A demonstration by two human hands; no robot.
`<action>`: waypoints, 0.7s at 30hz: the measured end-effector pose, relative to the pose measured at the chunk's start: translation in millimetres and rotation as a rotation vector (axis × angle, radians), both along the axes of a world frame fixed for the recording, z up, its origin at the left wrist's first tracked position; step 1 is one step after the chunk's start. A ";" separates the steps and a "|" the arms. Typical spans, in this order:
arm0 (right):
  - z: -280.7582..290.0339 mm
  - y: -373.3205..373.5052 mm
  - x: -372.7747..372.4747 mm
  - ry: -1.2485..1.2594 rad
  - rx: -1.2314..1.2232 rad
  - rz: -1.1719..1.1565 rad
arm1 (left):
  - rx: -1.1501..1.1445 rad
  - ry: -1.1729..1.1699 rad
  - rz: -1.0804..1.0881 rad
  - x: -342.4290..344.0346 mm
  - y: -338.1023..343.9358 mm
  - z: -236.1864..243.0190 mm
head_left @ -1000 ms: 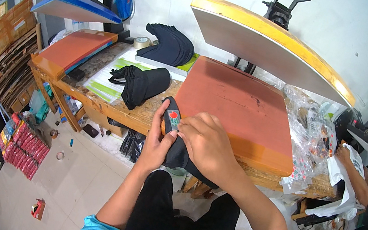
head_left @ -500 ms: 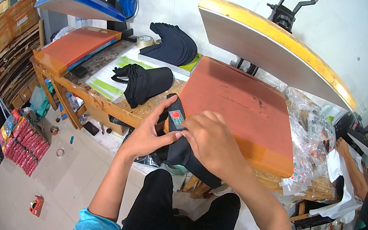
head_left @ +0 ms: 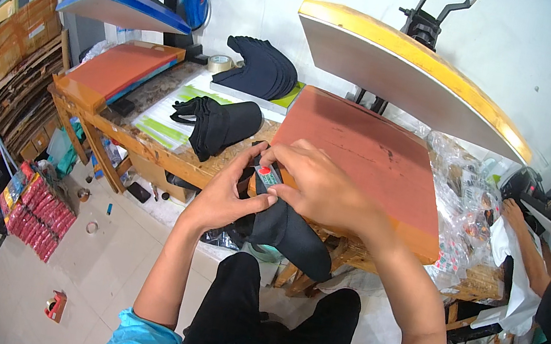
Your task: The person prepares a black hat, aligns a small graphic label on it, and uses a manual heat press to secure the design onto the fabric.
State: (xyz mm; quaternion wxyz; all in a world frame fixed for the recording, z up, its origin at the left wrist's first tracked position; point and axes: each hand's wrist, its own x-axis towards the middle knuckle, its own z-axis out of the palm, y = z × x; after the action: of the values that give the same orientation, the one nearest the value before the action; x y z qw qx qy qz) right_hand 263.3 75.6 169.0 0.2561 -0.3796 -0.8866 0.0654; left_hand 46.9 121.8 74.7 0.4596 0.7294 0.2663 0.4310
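Observation:
I hold a black fabric piece (head_left: 289, 241) bearing a small red and green patch (head_left: 267, 177) at the front edge of the large orange press pad (head_left: 358, 161). My left hand (head_left: 227, 193) is closed round the piece's upper part, thumb near the patch. My right hand (head_left: 317, 187) has its fingers bent over the patch from the right, forefinger at its top and thumb at its lower end. To the upper left, a folded pile of black cloth pieces (head_left: 224, 130) lies on the worktable, with a stack of dark curved pieces (head_left: 257, 66) behind it.
A yellow-edged upper platen (head_left: 411, 71) overhangs the pad; a blue press (head_left: 123, 9) stands left. Crumpled clear plastic (head_left: 457, 208) lies right. A co-worker's arm (head_left: 528, 242) reaches over white cloth at far right. Flattened cardboard (head_left: 18, 82) and red packages (head_left: 36, 211) crowd the left.
My right hand's fingers have shifted up to the top of the patch, partly covering it, and the loose part of the black piece has swung slightly downward. The co-worker's hand moved up slightly.

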 end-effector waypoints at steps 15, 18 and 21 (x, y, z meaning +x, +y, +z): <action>-5.8 6.4 8.2 -0.126 -0.051 -0.064 | -0.057 -0.029 -0.021 1.4 1.1 -0.2; -2.9 3.2 9.5 -0.115 -0.065 -0.063 | -0.050 -0.027 -0.021 2.0 1.3 -0.1; -6.6 8.9 14.5 -0.120 -0.066 -0.034 | -0.045 -0.028 -0.018 2.5 1.3 0.3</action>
State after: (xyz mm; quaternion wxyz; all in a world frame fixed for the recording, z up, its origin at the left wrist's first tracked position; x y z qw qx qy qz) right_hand 277.8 84.6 162.3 0.1910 -0.4061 -0.8911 0.0676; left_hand 49.4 123.0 75.0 0.4835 0.7152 0.2629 0.4309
